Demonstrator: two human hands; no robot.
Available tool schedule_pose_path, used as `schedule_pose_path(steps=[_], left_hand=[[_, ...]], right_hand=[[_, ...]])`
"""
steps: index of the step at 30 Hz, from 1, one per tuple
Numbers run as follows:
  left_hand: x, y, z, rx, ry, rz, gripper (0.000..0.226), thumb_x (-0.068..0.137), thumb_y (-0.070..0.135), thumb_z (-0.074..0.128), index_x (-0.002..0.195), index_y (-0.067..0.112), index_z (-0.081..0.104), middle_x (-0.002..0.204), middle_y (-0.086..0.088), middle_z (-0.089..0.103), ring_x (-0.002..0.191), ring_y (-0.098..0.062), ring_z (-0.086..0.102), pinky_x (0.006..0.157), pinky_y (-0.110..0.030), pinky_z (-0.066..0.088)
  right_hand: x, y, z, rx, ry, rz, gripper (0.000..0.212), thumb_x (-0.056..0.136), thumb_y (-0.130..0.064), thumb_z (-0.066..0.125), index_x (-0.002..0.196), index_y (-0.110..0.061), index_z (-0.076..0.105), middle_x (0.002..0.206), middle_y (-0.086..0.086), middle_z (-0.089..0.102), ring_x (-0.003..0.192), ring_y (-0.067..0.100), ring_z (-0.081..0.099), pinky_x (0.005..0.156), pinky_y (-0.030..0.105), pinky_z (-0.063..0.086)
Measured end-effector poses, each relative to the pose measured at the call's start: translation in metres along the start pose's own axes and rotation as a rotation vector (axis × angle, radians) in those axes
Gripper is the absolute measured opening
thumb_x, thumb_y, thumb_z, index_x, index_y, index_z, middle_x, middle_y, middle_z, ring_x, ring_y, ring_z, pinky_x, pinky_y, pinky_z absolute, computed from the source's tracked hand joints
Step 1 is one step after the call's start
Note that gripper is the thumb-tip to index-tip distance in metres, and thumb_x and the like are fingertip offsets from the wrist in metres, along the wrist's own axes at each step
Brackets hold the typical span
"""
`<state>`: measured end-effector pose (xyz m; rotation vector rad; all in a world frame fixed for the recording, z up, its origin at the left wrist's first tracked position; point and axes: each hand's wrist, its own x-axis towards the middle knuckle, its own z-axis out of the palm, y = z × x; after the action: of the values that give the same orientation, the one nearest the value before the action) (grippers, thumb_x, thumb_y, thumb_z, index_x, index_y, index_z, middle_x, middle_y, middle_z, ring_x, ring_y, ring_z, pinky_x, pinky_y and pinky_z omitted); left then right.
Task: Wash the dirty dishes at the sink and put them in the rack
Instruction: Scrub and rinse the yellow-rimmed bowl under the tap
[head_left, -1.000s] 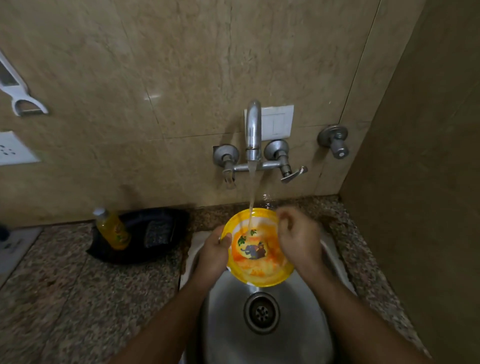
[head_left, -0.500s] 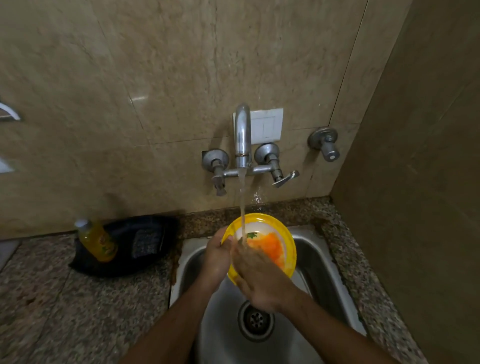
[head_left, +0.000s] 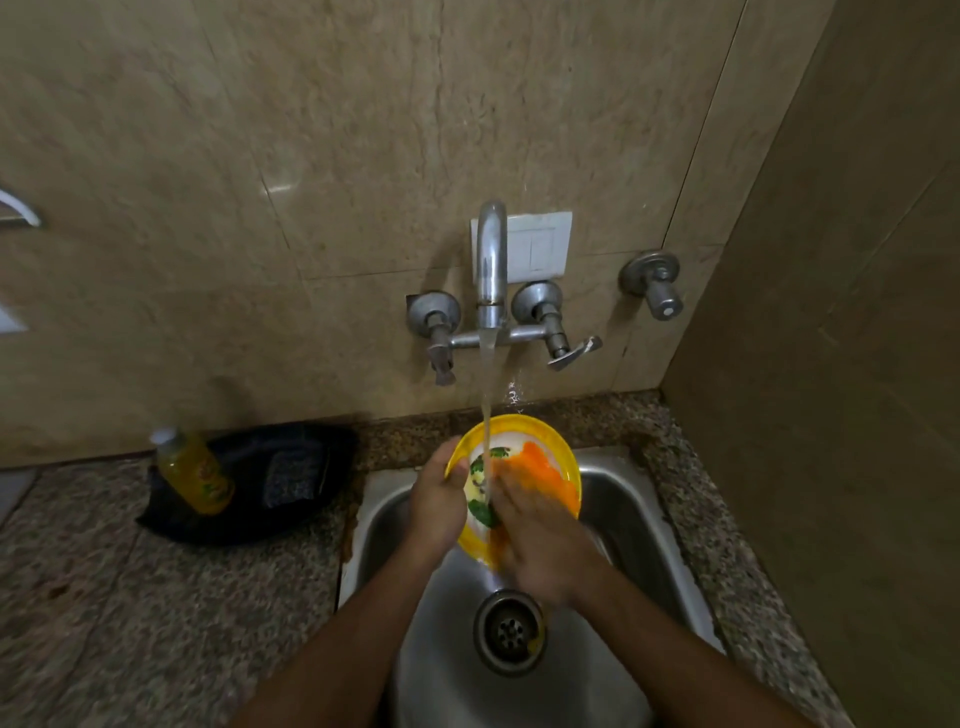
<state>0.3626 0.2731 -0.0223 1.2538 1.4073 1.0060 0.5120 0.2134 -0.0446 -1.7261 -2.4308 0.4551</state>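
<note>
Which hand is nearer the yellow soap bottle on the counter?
Left. The left hand grips the yellow plate's near edge; the right hand lies beyond it, farther from the yellow soap bottle.

Beige tiled wall (head_left: 363, 156) — speckled granite counter (head_left: 130, 597).

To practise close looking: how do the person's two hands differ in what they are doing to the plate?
The left hand grips the plate's left rim, thumb on the edge; the right hand lies flat across its face. The left hand looks sharp, the right hand blurred. Both touch the plate under the running water.
</note>
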Motion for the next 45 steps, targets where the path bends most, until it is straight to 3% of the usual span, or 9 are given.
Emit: schedule_pose_path(steps=[4, 11, 16, 24, 29, 33, 38, 41, 45], left_hand=[[0.002, 0.009, -0.009, 0.006, 0.034, 0.067, 0.026, 0.102, 0.017, 0.048, 0.124, 0.020, 0.061, 0.118, 0.003, 0.065, 0.110, -0.016, 0.060, 0.091, -0.032, 0.047], [-0.003, 0.015, -0.014, 0.077, 0.003, 0.172, 0.026, 0.102, 0.021, 0.047, 0.124, 0.025, 0.062, 0.114, 0.005, 0.066, 0.106, -0.009, 0.061, 0.091, -0.028, 0.048], [0.000, 0.007, -0.014, 0.209, 0.020, 0.211, 0.026, 0.102, 0.034, 0.047, 0.120, 0.028, 0.066, 0.116, 0.003, 0.067, 0.107, -0.009, 0.060, 0.091, -0.029, 0.048], [0.003, 0.014, -0.004, 0.163, 0.071, 0.074, 0.025, 0.100, 0.036, 0.050, 0.095, 0.023, 0.071, 0.089, 0.002, 0.073, 0.090, -0.017, 0.067, 0.082, -0.032, 0.049], [0.003, 0.010, -0.017, 0.200, 0.080, 0.023, 0.024, 0.099, 0.035, 0.052, 0.098, 0.022, 0.072, 0.091, 0.000, 0.071, 0.091, -0.019, 0.065, 0.081, -0.032, 0.048], [0.003, 0.017, -0.007, 0.172, 0.070, -0.019, 0.022, 0.099, 0.033, 0.051, 0.099, 0.024, 0.071, 0.092, 0.002, 0.069, 0.093, -0.018, 0.063, 0.080, -0.028, 0.044], [0.003, 0.013, -0.009, 0.187, 0.102, 0.014, 0.023, 0.098, 0.032, 0.054, 0.098, 0.019, 0.073, 0.092, -0.003, 0.073, 0.092, -0.019, 0.065, 0.076, -0.027, 0.044], [-0.002, 0.005, -0.013, 0.190, 0.130, -0.038, 0.025, 0.099, 0.031, 0.054, 0.101, 0.015, 0.072, 0.096, -0.006, 0.072, 0.094, -0.020, 0.063, 0.072, -0.022, 0.037], [-0.001, 0.014, -0.017, 0.173, 0.107, 0.007, 0.029, 0.099, 0.038, 0.052, 0.098, 0.017, 0.072, 0.089, -0.004, 0.073, 0.088, -0.022, 0.066, 0.076, -0.031, 0.049]], right_hand=[[-0.018, 0.001, 0.012, -0.054, 0.056, -0.161, 0.082, 0.083, -0.037, 0.060, 0.155, -0.027, 0.024, 0.160, 0.002, 0.032, 0.118, 0.027, 0.056, 0.092, 0.038, 0.050], [-0.008, 0.014, -0.007, -0.164, 0.186, 0.111, 0.045, 0.070, -0.039, 0.066, 0.113, -0.028, 0.068, 0.125, -0.002, 0.064, 0.126, 0.026, 0.054, 0.102, 0.045, 0.042], [-0.007, 0.013, -0.010, -0.003, 0.271, 0.069, 0.059, 0.077, -0.028, 0.037, 0.129, -0.015, 0.062, 0.138, 0.008, 0.058, 0.126, 0.031, 0.056, 0.102, 0.044, 0.048], [0.007, -0.040, 0.005, 0.146, 0.180, -0.087, 0.065, 0.101, -0.040, 0.021, 0.158, -0.012, 0.008, 0.165, 0.008, -0.001, 0.152, 0.022, -0.010, 0.123, 0.038, 0.000], [-0.002, -0.004, 0.008, -0.047, 0.164, -0.027, 0.067, 0.098, -0.042, 0.029, 0.156, -0.010, 0.022, 0.160, 0.004, 0.001, 0.151, 0.023, 0.013, 0.122, 0.039, 0.012], [0.015, -0.025, 0.006, 0.064, 0.128, -0.012, 0.071, 0.098, -0.042, 0.031, 0.158, -0.015, 0.005, 0.164, 0.006, -0.012, 0.150, 0.019, -0.011, 0.123, 0.036, 0.003], [-0.004, -0.033, 0.005, 0.049, 0.097, 0.087, 0.070, 0.099, -0.041, 0.026, 0.157, -0.008, 0.008, 0.164, 0.014, 0.003, 0.152, 0.026, 0.005, 0.119, 0.033, 0.001], [-0.002, -0.044, 0.003, 0.048, 0.051, -0.144, 0.066, 0.095, -0.034, 0.035, 0.156, -0.013, 0.018, 0.164, 0.010, 0.013, 0.151, 0.026, 0.015, 0.121, 0.039, 0.016], [0.007, -0.010, 0.000, -0.056, 0.208, 0.024, 0.066, 0.089, -0.035, 0.039, 0.147, -0.002, 0.040, 0.154, 0.016, 0.038, 0.141, 0.029, 0.039, 0.116, 0.040, 0.031]])
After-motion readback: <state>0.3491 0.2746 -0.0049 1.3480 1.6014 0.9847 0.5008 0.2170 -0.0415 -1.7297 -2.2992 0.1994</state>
